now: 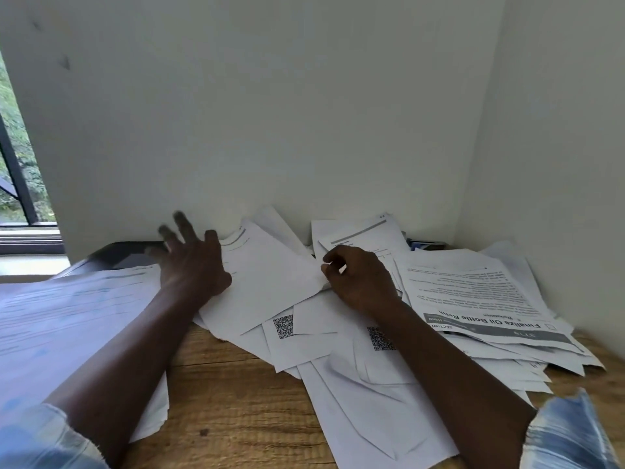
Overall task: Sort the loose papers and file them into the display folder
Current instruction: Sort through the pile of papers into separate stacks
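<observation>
On desk [236, 401] | right hand [358, 279] pinches sheet [270, 282] | left hand [192, 262] spread alongside

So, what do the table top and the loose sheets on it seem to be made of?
The table top: wood or wood-look laminate, matt; brown grain lines and a dark knot show. The loose sheets: thin white paper, matt; fold creases, curled edges, printed text.

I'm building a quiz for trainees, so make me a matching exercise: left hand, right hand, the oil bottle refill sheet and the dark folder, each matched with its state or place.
1 left hand
2 right hand
3 oil bottle refill sheet
4 dark folder

A pinches the edge of the white sheet
B far left, by the wall
C fingers spread
D top of the right pile

Pairs: 1-C, 2-A, 3-D, 4-B
</observation>
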The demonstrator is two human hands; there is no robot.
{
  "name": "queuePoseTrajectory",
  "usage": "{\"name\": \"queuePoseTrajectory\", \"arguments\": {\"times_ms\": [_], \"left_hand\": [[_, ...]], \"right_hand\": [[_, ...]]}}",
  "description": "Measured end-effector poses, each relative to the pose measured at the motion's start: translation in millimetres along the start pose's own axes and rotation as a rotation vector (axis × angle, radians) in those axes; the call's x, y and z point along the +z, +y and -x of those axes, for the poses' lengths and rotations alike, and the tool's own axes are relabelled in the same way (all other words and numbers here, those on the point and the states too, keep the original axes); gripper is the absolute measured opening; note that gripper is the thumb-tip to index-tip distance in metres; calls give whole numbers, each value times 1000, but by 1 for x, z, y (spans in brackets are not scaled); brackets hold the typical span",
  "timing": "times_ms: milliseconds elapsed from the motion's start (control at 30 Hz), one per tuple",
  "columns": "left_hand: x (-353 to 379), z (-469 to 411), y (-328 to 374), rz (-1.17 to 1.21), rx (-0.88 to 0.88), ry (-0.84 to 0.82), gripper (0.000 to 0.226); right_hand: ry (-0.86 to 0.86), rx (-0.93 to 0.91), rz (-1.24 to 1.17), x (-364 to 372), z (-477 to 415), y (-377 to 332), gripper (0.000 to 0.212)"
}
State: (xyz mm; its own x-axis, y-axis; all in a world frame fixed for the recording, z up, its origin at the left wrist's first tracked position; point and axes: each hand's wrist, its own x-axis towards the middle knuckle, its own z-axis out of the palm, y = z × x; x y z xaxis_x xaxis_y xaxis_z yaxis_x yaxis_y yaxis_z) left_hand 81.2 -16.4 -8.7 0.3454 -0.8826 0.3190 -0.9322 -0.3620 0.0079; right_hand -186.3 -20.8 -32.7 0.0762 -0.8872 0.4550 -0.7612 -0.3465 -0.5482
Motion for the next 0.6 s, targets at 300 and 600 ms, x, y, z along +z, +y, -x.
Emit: {"name": "queuePoseTrajectory", "arguments": {"times_ms": [300, 600], "left_hand": [[10, 29, 54, 444, 667, -167, 59], [21, 32, 58, 378, 677, -316, 74]], "right_hand": [[-164, 88, 301, -4, -62, 32, 60], [-259, -23, 711, 16, -101, 24, 53]]}}
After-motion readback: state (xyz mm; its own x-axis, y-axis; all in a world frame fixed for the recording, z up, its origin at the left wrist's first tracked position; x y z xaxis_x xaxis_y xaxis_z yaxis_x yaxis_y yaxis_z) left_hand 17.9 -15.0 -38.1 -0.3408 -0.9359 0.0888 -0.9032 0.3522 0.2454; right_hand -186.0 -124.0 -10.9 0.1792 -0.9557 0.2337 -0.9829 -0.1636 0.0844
